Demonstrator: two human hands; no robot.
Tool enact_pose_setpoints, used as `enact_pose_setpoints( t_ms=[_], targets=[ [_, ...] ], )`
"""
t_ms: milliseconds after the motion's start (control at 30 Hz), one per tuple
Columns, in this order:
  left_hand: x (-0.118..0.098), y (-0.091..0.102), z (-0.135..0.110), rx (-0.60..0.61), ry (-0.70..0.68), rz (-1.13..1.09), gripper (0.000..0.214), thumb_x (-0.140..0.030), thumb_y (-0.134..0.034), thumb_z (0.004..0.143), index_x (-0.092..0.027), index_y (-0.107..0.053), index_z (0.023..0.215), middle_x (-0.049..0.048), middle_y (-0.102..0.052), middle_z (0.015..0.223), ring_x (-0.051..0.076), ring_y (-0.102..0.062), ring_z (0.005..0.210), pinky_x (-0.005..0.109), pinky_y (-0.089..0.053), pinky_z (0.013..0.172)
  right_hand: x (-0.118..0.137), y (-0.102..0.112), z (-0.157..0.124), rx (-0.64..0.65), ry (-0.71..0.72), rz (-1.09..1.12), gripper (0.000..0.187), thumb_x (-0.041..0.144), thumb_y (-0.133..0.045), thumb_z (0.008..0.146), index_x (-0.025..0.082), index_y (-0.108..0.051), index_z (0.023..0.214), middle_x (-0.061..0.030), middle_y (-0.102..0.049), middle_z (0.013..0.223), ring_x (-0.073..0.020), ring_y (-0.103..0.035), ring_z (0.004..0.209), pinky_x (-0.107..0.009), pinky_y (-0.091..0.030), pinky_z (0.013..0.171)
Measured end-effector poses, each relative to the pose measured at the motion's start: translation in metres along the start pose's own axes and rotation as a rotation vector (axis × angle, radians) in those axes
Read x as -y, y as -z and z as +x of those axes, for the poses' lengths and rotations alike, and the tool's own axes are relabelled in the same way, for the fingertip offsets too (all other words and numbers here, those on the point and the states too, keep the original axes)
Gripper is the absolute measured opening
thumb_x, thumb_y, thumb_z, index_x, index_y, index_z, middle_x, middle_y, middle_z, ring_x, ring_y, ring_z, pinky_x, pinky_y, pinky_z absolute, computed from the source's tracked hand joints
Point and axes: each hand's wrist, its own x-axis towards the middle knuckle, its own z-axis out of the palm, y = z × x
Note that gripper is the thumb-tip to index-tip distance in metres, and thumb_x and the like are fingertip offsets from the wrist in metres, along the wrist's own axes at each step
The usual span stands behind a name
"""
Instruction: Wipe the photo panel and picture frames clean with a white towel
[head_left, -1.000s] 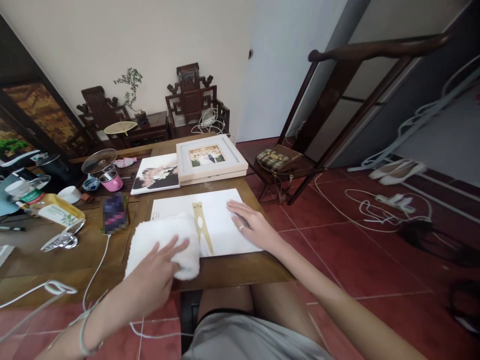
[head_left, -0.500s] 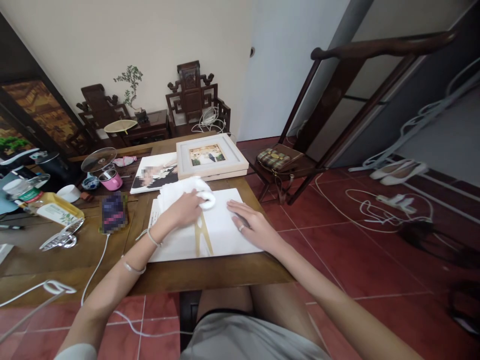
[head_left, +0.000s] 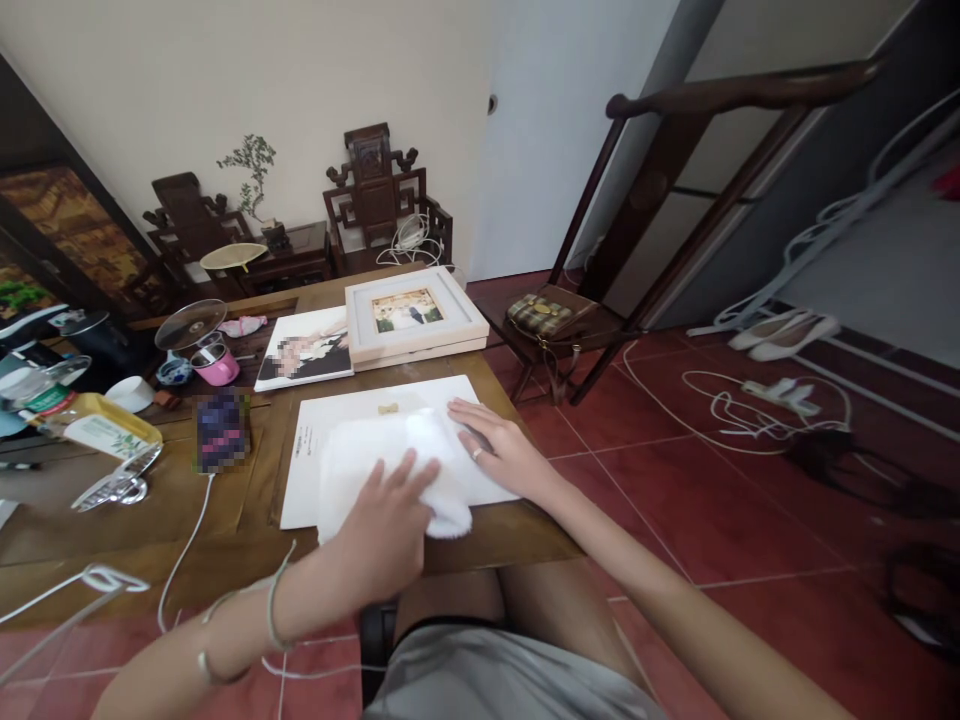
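Note:
A white panel [head_left: 307,490] with small print at its left and a gold-coloured patch [head_left: 388,409] near its far edge lies on the wooden table. Over much of it is spread a fluffy white cloth [head_left: 367,440], which hangs past the panel's near edge. My left hand [head_left: 390,525] lies on the cloth with its fingers spread; its thumb is hidden. At the panel's right side rests my right hand [head_left: 499,450], fingers stretched out, with a ring on one of them and no cloth under it.
Behind the panel are a pale framed picture [head_left: 416,325] and a photo print [head_left: 300,350]. Leftward stand a pink mug [head_left: 215,365], a bottle of yellow liquid [head_left: 105,425], a silver claw clip [head_left: 120,485] and a cabled device [head_left: 222,432]. A chair [head_left: 555,340] holding a plaid bag is at right.
My left hand has drawn the cloth from the panel's far part toward me, and its fingers have spread. The A-shaped gold strip is covered now. My right hand stays in place.

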Motion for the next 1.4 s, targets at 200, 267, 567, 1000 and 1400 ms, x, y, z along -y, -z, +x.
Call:
enact_pose_setpoints(
  t_ms=[200, 267, 567, 1000, 1400],
  targets=[
    [0.058, 0.003, 0.062, -0.103, 0.16, 0.035, 0.041, -0.006, -0.042, 0.084, -0.013, -0.066, 0.116, 0.0108, -0.034, 0.154, 0.036, -0.025, 0.143, 0.062, -0.029, 0.11, 0.0, 0.001, -0.001, 0.001, 0.006, 0.012, 0.036, 0.022, -0.049, 0.09, 0.018, -0.066, 0.121, -0.0136, -0.062, 0.131, -0.0268, -0.052, 0.129, -0.052, -0.04, 0.11],
    [0.068, 0.001, 0.072, -0.146, 0.16, 0.051, 0.04, -0.007, -0.041, 0.085, -0.013, -0.066, 0.115, 0.0108, -0.033, 0.154, 0.036, -0.024, 0.144, 0.063, -0.026, 0.111, 0.001, 0.001, 0.0, -0.001, 0.002, 0.029, 0.036, 0.022, -0.05, 0.089, 0.021, -0.065, 0.121, -0.0117, -0.062, 0.131, -0.0269, -0.052, 0.128, -0.053, -0.04, 0.109],
    [0.018, -0.02, 0.038, -0.135, 0.038, 0.073, 0.034, -0.015, -0.043, 0.091, -0.016, -0.066, 0.116, 0.0104, -0.031, 0.156, 0.039, -0.019, 0.144, 0.063, -0.021, 0.113, 0.0, 0.001, 0.0, -0.012, 0.003, 0.029, 0.036, 0.02, -0.052, 0.087, 0.023, -0.066, 0.121, -0.0102, -0.064, 0.129, -0.0283, -0.053, 0.127, -0.054, -0.038, 0.111],
    [0.014, -0.005, 0.037, -0.083, 0.012, 0.029, 0.031, -0.014, -0.048, 0.088, -0.015, -0.07, 0.109, 0.0118, -0.034, 0.154, 0.039, -0.026, 0.142, 0.06, -0.026, 0.113, 0.0, 0.002, 0.001, -0.001, 0.017, 0.05, 0.045, 0.014, -0.05, 0.083, 0.024, -0.065, 0.123, -0.0081, -0.064, 0.129, -0.0278, -0.053, 0.128, -0.053, -0.038, 0.111],
    [0.009, 0.005, 0.025, -0.028, -0.135, 0.028, 0.033, -0.008, -0.049, 0.079, -0.017, -0.073, 0.101, 0.0061, -0.033, 0.155, 0.036, -0.022, 0.145, 0.06, -0.024, 0.114, 0.0, 0.004, 0.0, -0.09, -0.152, 0.121, 0.041, 0.031, -0.038, 0.095, 0.021, -0.064, 0.125, -0.0093, -0.064, 0.129, -0.0256, -0.06, 0.12, -0.048, -0.045, 0.105]
  ],
)
